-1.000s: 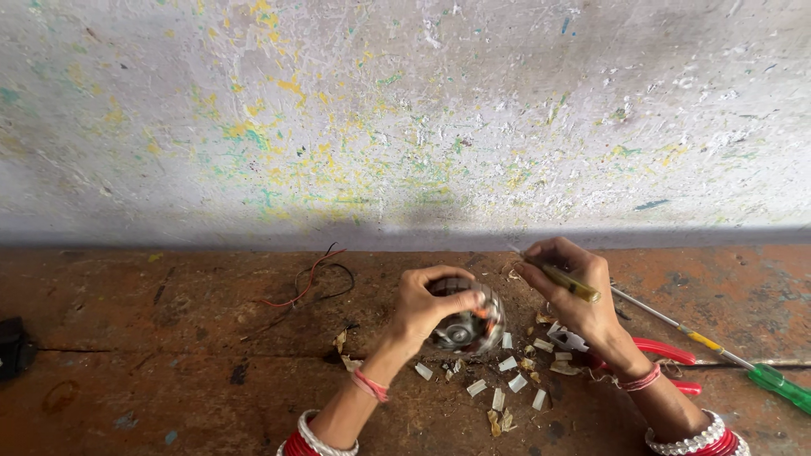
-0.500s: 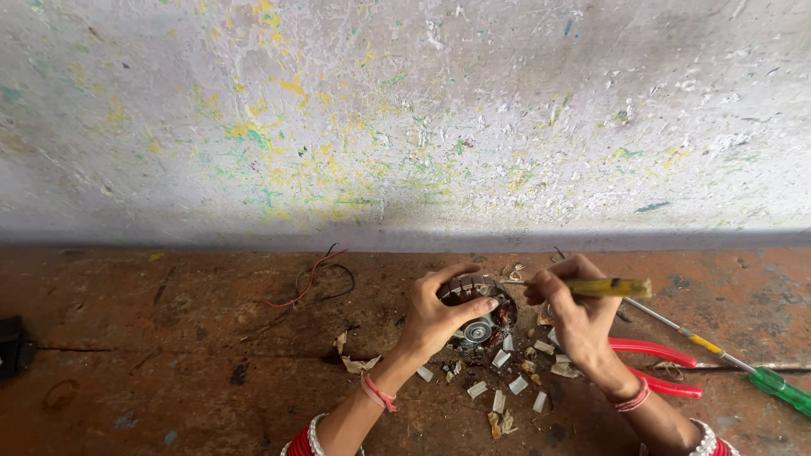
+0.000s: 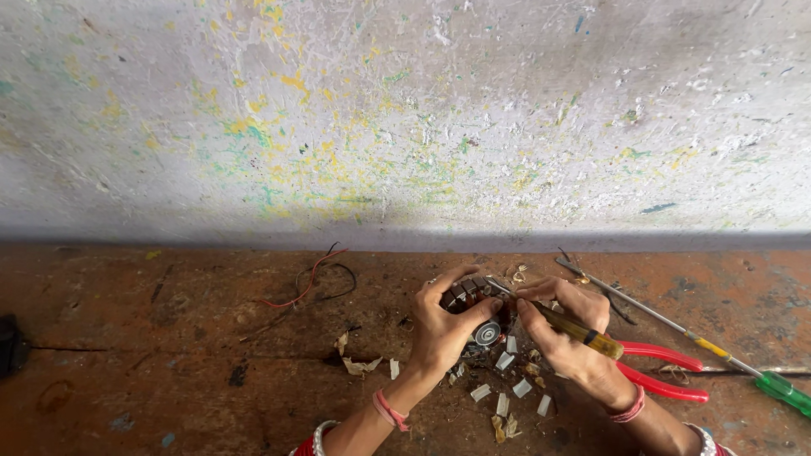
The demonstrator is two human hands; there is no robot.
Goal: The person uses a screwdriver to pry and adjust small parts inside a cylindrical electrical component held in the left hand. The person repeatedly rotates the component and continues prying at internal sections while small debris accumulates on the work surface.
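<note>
My left hand (image 3: 443,331) grips a small round motor core (image 3: 475,306) with dark metal slots, held just above the worn brown bench. My right hand (image 3: 568,336) holds a short tool with a yellowish-brown handle (image 3: 583,333); its thin metal tip rests on the top of the core. Both hands meet at the core, low and right of centre in the head view. Several small white paper strips (image 3: 510,380) lie scattered on the bench under and around the hands.
Red-handled pliers (image 3: 659,371) lie just right of my right hand. A long screwdriver with a green handle (image 3: 718,348) stretches to the right edge. Red and black wires (image 3: 312,283) curl to the left. A paint-flecked wall (image 3: 405,118) stands behind the bench (image 3: 169,355).
The right hand has turned the tool from pointing up and away to lying across with its tip on the core. The left hand has tilted the core toward it.
</note>
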